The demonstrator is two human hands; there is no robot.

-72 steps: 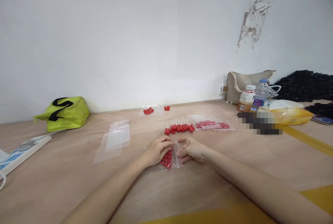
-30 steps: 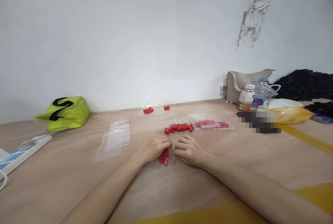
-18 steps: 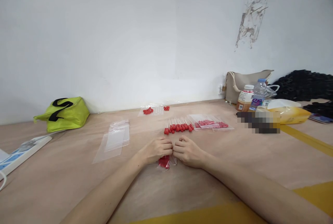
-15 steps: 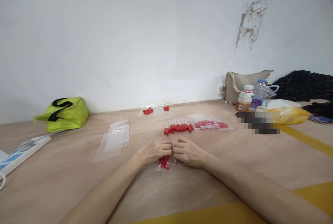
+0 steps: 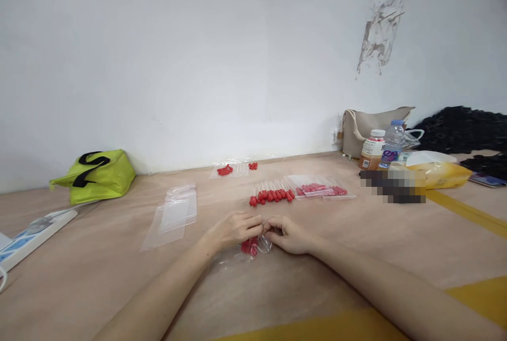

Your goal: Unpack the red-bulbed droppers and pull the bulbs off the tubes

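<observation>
Both of my hands meet at the middle of the wooden table. My left hand (image 5: 233, 229) and my right hand (image 5: 288, 233) have their fingers curled and pinched on the top edge of a small clear plastic bag (image 5: 253, 246) that holds several red-capped droppers. The bag rests on the table under my fingertips. Just beyond my hands lies a row of loose red-capped droppers (image 5: 271, 193). To its right are filled clear bags (image 5: 320, 188) of the same droppers.
A stack of empty clear bags (image 5: 174, 214) lies to the left. More red parts on plastic (image 5: 232, 169) sit near the wall. A lime-green bag (image 5: 93, 174) and a white power strip (image 5: 29, 230) are far left. A beige bag (image 5: 372, 130), two bottles (image 5: 382, 148) and a yellow packet (image 5: 443, 174) are at the right.
My hands drew together over the bag and now pinch its top edge side by side. The bag has bunched up beneath them, its red contents showing lower down.
</observation>
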